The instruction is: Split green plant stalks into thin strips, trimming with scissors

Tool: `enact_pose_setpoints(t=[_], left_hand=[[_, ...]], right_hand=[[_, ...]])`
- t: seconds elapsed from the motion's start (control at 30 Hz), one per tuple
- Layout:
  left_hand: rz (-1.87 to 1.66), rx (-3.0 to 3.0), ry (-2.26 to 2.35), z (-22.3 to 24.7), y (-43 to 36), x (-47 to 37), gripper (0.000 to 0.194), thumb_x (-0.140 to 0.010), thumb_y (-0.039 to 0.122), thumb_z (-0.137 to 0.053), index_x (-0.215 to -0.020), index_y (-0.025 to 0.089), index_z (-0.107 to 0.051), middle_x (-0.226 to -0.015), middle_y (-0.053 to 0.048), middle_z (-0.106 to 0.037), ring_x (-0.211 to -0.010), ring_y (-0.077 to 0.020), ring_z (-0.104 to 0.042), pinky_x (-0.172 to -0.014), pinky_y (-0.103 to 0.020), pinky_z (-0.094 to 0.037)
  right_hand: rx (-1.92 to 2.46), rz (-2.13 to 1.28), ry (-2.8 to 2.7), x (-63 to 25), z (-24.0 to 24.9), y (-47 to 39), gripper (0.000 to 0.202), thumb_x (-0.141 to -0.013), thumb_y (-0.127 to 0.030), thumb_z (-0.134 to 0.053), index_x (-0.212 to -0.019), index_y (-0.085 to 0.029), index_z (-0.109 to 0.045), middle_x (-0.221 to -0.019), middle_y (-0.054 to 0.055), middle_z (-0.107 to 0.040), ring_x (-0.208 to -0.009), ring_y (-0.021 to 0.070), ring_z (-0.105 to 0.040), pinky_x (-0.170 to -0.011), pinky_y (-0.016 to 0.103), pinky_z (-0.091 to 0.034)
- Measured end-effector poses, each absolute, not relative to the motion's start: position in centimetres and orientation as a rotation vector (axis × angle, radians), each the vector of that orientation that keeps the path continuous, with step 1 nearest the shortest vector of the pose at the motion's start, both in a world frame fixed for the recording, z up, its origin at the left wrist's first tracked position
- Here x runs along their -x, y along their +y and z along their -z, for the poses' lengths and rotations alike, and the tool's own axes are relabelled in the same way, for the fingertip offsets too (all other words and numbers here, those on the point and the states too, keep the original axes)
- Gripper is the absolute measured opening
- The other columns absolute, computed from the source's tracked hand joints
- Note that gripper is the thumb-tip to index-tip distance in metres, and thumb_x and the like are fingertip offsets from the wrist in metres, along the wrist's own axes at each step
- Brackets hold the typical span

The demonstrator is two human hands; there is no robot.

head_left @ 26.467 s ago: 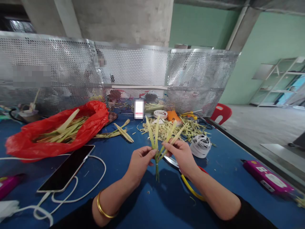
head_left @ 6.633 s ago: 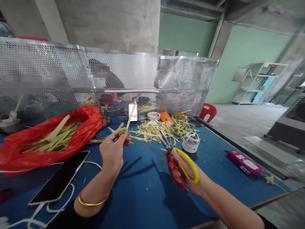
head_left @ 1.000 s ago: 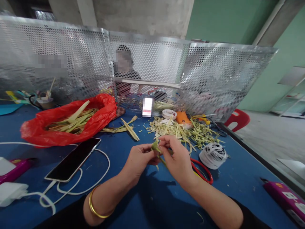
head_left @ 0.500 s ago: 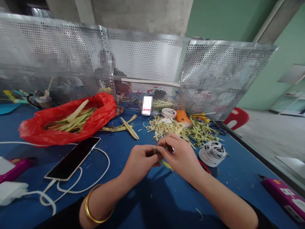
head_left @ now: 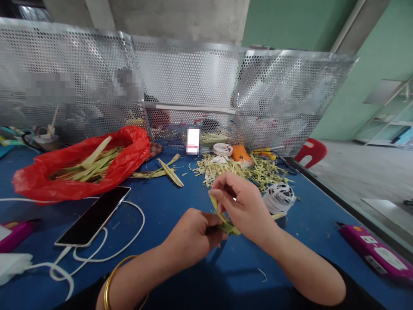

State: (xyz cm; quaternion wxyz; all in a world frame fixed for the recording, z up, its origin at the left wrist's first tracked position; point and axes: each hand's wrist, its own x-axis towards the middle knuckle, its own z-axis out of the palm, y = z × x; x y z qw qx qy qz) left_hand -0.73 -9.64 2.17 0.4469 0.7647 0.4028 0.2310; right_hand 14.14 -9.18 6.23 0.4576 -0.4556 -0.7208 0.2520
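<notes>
My left hand [head_left: 192, 237] is closed, thumb and fingers pinching a green, folded piece of leaf [head_left: 231, 228] over the middle of the blue table. Just above and to the right, my right hand [head_left: 241, 202] pinches the upper end of a yellow-green leaf strip [head_left: 213, 201]. The strip runs down to the piece at my left fingertips; whether the two are joined is hidden by the fingers. A pale tip of leaf [head_left: 279, 215] shows beyond my right wrist. Behind my right hand lies a pile of cut leaf pieces [head_left: 267, 172].
A red plastic bag [head_left: 32, 181] of long leaves stands at left, with loose leaves [head_left: 171, 172] beside it. Nearer are a phone [head_left: 93, 217] and white cable. At right are a white strip coil [head_left: 279, 198] and a purple tool [head_left: 374, 252]. A perforated metal screen [head_left: 193, 69] stands behind.
My hands have moved apart a little, the left one lower and the right one lifting a strip end. More of the leaf now shows between them. The view has shifted slightly right.
</notes>
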Motion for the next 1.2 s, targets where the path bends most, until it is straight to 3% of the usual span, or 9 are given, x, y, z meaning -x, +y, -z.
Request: enact_pose_setpoints(t=[0.3, 0.47, 0.6, 0.67, 0.73, 0.77, 0.87, 1.03, 1.2], left_hand=[[-0.381, -1.563, 0.858, -2.0, -9.0, 0.5, 0.013, -0.069, 0.026, -0.065, -0.065, 0.013, -0.068, -0.056, 0.000, -0.062, -0.054, -0.0124, -0.059, -0.052, -0.020, -0.040], [-0.404, -1.383, 0.802, -1.8, -8.4, 0.7, 0.012, -0.069, 0.022, -0.064, -0.074, 0.013, -0.071, -0.069, -0.004, -0.069, -0.054, -0.0114, -0.061, -0.054, -0.021, -0.046], [-0.499, -1.200, 0.791, -1.9, -8.1, 1.0, 0.023, -0.069, 0.028, -0.070, -0.087, 0.013, -0.071, -0.074, -0.005, -0.070, -0.051, -0.0102, -0.059, -0.053, -0.022, -0.048], [-0.579, -1.111, 0.789, -2.0, -7.9, 1.1, 0.024, -0.070, 0.029, -0.071, -0.088, 0.013, -0.071, -0.075, -0.005, -0.070, -0.051, -0.0089, -0.058, -0.052, -0.020, -0.048], [-0.662, -1.030, 0.787, -2.0, -7.7, 1.3, 0.026, -0.070, 0.029, -0.072, -0.091, 0.013, -0.071, -0.079, -0.005, -0.070, -0.053, -0.0076, -0.057, -0.051, -0.019, -0.047], [-0.696, -0.997, 0.791, -2.0, -7.6, 1.4, 0.027, -0.070, 0.028, -0.072, -0.092, 0.013, -0.070, -0.081, -0.005, -0.070, -0.054, -0.0071, -0.057, -0.051, -0.018, -0.047], [-0.769, -0.940, 0.815, -1.9, -7.2, 1.5, 0.029, -0.071, 0.028, -0.073, -0.095, 0.013, -0.069, -0.084, -0.005, -0.070, -0.055, -0.0063, -0.058, -0.053, -0.017, -0.048], [-0.731, -0.960, 0.850, -1.5, -7.2, 1.1, 0.026, -0.069, 0.025, -0.074, -0.092, 0.012, -0.069, -0.082, -0.006, -0.071, -0.055, -0.0075, -0.060, -0.053, -0.019, -0.049], [-0.672, -1.002, 0.845, -0.9, -7.3, 0.8, 0.023, -0.069, 0.026, -0.074, -0.086, 0.012, -0.070, -0.083, -0.007, -0.071, -0.055, -0.0080, -0.061, -0.051, -0.017, -0.049]], right_hand=[[0.916, -0.742, -1.265, -15.1, -5.8, -7.3, 0.011, -0.087, -0.028, -0.052, -0.082, -0.020, -0.048, -0.065, -0.003, -0.061, -0.063, 0.0131, -0.068, -0.061, 0.026, -0.055], [0.881, -0.704, -1.369, -15.1, -5.1, -6.4, 0.009, -0.089, -0.025, -0.049, -0.082, -0.020, -0.048, -0.091, 0.002, -0.060, -0.075, 0.0130, -0.068, -0.073, 0.029, -0.056], [0.848, -0.395, -1.637, -15.5, -5.5, -6.9, 0.019, -0.088, -0.022, -0.050, -0.107, -0.021, -0.049, -0.120, 0.009, -0.053, -0.099, 0.0174, -0.062, -0.087, 0.037, -0.050], [0.881, -0.068, -1.644, -16.0, -6.1, -7.6, 0.023, -0.086, -0.022, -0.054, -0.109, -0.021, -0.051, -0.111, 0.008, -0.057, -0.097, 0.0184, -0.059, -0.086, 0.037, -0.047], [0.972, 0.155, -1.555, -16.6, -6.6, -8.3, 0.007, -0.087, -0.026, -0.055, -0.086, -0.019, -0.058, -0.080, 0.003, -0.059, -0.077, 0.0160, -0.057, -0.071, 0.031, -0.046], [1.052, 0.154, -1.549, -16.9, -6.7, -8.5, 0.018, -0.088, -0.030, -0.054, -0.073, -0.019, -0.056, -0.067, 0.000, -0.054, -0.065, 0.0140, -0.053, -0.063, 0.028, -0.043], [1.348, -0.267, -1.688, -17.4, -6.0, -8.2, 0.039, -0.088, -0.045, -0.050, -0.059, -0.019, -0.052, -0.049, -0.004, -0.045, -0.047, 0.0106, -0.041, -0.048, 0.025, -0.031], [1.201, -1.062, -1.440, -16.6, -2.7, -6.9, 0.030, -0.079, -0.047, -0.061, -0.074, -0.017, -0.058, -0.054, -0.005, -0.050, -0.048, 0.0095, -0.047, -0.052, 0.023, -0.038], [1.041, -1.194, -1.133, -15.8, -0.9, -6.9, 0.027, -0.072, -0.041, -0.069, -0.072, -0.015, -0.063, -0.054, -0.004, -0.054, -0.048, 0.0086, -0.050, -0.052, 0.022, -0.040]])
